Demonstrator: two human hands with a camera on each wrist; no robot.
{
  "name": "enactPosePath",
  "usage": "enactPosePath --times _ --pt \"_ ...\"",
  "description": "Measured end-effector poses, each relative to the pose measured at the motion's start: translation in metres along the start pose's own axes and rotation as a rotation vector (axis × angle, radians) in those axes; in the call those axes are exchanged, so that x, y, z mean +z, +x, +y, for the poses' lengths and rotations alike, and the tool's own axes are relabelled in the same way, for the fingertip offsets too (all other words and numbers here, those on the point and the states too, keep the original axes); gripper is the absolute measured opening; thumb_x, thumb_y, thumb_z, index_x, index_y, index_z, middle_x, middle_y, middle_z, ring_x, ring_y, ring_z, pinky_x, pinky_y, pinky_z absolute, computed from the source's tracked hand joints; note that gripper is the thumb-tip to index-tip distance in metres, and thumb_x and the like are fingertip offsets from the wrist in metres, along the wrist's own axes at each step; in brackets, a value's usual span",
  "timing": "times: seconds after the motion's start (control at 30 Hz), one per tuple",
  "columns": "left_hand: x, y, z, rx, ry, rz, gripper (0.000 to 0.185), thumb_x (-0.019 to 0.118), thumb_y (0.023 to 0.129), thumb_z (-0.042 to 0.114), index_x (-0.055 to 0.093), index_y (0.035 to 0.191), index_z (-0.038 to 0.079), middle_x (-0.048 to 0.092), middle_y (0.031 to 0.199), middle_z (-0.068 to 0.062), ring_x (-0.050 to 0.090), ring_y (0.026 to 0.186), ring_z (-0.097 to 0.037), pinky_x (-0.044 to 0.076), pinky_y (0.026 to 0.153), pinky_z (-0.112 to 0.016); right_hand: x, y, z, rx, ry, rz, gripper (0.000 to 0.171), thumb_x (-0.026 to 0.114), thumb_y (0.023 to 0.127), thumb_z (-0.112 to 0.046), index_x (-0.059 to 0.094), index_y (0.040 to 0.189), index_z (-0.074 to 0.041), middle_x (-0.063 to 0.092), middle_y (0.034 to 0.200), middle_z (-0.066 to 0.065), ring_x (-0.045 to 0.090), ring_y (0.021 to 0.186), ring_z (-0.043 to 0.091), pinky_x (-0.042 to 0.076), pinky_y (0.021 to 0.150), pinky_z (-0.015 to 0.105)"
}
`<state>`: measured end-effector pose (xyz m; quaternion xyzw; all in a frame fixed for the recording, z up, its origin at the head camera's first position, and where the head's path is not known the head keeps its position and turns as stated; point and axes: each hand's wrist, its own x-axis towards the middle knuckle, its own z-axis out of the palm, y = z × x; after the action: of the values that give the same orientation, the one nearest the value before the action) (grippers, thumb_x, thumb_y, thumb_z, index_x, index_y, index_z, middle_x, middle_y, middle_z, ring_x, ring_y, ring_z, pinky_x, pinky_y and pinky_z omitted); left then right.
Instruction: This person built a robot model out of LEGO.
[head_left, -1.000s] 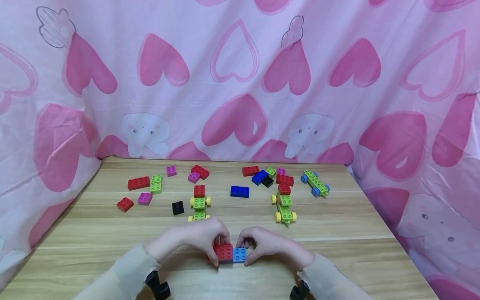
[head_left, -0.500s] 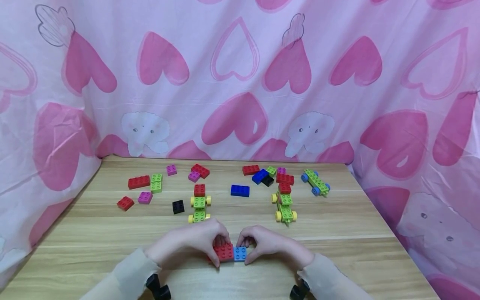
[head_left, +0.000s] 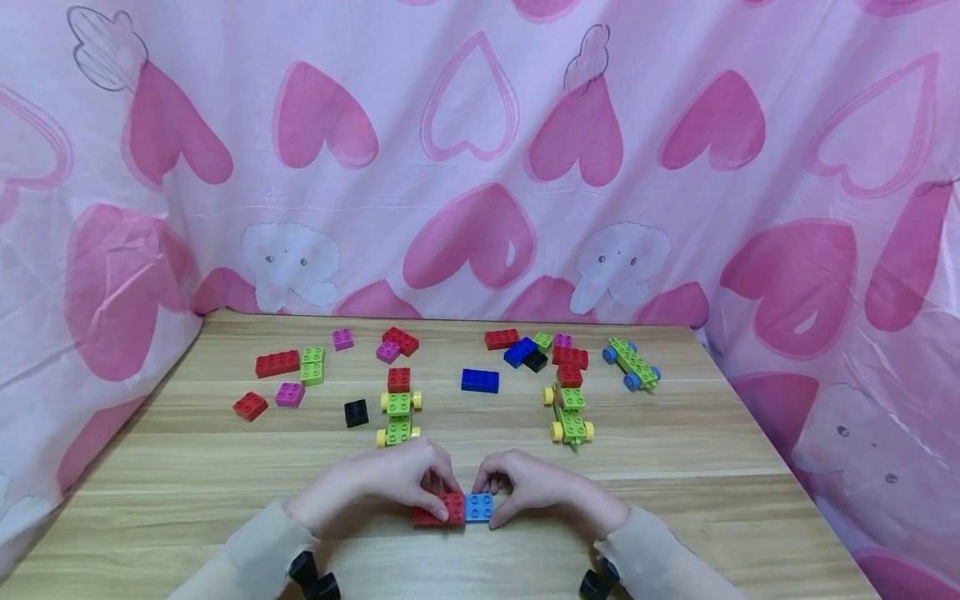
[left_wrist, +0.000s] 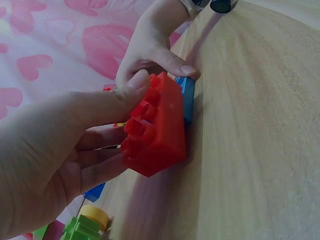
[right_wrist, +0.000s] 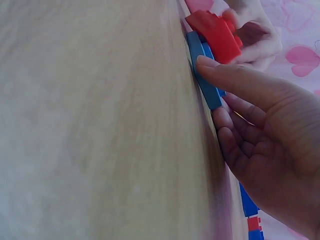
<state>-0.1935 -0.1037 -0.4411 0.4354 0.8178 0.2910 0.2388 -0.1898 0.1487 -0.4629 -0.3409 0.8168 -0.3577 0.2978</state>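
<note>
A light blue toy building brick (head_left: pixel 479 507), low and flat, lies near the front of the table. My right hand (head_left: pixel 527 482) pinches its right end, thumb at the near edge and fingers behind, as the right wrist view shows. A red toy building brick (left_wrist: pixel 169 127), thicker and studded, adjoins it on the left and overlaps its far end in the right wrist view (right_wrist: pixel 221 42). My left hand (head_left: pixel 407 477) holds the red brick with the thumb over its studs and the fingers along its far side; the fingertips are partly hidden.
Beyond the hands stand two green wheeled bases with yellow wheels, one left (head_left: pixel 400 407) and one right (head_left: pixel 572 427). A green base with blue wheels (head_left: pixel 632 365) sits back right. Around them lie a black brick (head_left: pixel 356 413), a dark blue brick (head_left: pixel 480 381) and several others.
My left thumb has moved from the red brick's near face up onto its top, so more of the brick's front shows. The right hand keeps its place on the blue brick.
</note>
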Motion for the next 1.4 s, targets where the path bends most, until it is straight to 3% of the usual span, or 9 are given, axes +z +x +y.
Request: enactPosePath --times 0.13,0.4,0.83,1.1,1.4 --pt "0.0023 0.0004 -0.0016 0.017 0.003 0.003 0.027 0.076 0.085 0.031 0.076 0.109 0.018 0.066 0.088 0.018 0.056 0.075 0.003 0.048 0.069 -0.015 0.0000 0.0000 -0.0002 0.006 0.000 0.001 0.033 0.084 0.075 -0.016 0.068 0.104 -0.020 0.063 0.093 -0.015 0.055 0.083 0.001 0.047 0.078 0.017" --pt "0.0010 -0.0008 0.0018 -0.036 -0.007 0.022 0.028 0.076 0.085 0.030 0.075 0.110 0.017 0.067 0.091 0.017 0.056 0.077 0.002 0.048 0.072 -0.016 0.0002 0.0009 0.0014 0.001 0.001 -0.001 0.033 0.084 0.076 -0.017 0.068 0.105 -0.020 0.063 0.093 -0.015 0.056 0.084 0.002 0.047 0.079 0.018" --pt "0.0059 -0.0046 0.0010 0.020 -0.012 0.083 0.032 0.077 0.084 0.028 0.072 0.112 0.014 0.070 0.098 0.012 0.057 0.082 0.005 0.050 0.073 -0.016 0.0003 0.0007 0.0009 0.016 -0.001 0.000 0.032 0.083 0.077 -0.018 0.068 0.105 -0.021 0.063 0.093 -0.015 0.056 0.084 0.002 0.047 0.079 0.018" --pt "0.0063 -0.0068 0.0029 0.003 -0.033 0.092 0.044 0.085 0.075 0.031 0.071 0.114 0.015 0.068 0.101 0.014 0.057 0.086 0.003 0.050 0.076 -0.017 0.0005 0.0003 0.0007 0.019 0.005 0.005 0.034 0.083 0.076 -0.017 0.068 0.106 -0.021 0.063 0.094 -0.014 0.056 0.084 0.003 0.047 0.079 0.018" --pt "0.0085 -0.0051 0.0037 0.006 0.017 0.104 0.038 0.085 0.074 0.026 0.073 0.108 0.017 0.068 0.097 0.014 0.056 0.084 0.005 0.048 0.075 -0.016 0.0005 0.0002 0.0013 0.018 0.000 0.004 0.034 0.083 0.076 -0.018 0.068 0.106 -0.021 0.063 0.094 -0.015 0.057 0.085 0.003 0.047 0.080 0.018"
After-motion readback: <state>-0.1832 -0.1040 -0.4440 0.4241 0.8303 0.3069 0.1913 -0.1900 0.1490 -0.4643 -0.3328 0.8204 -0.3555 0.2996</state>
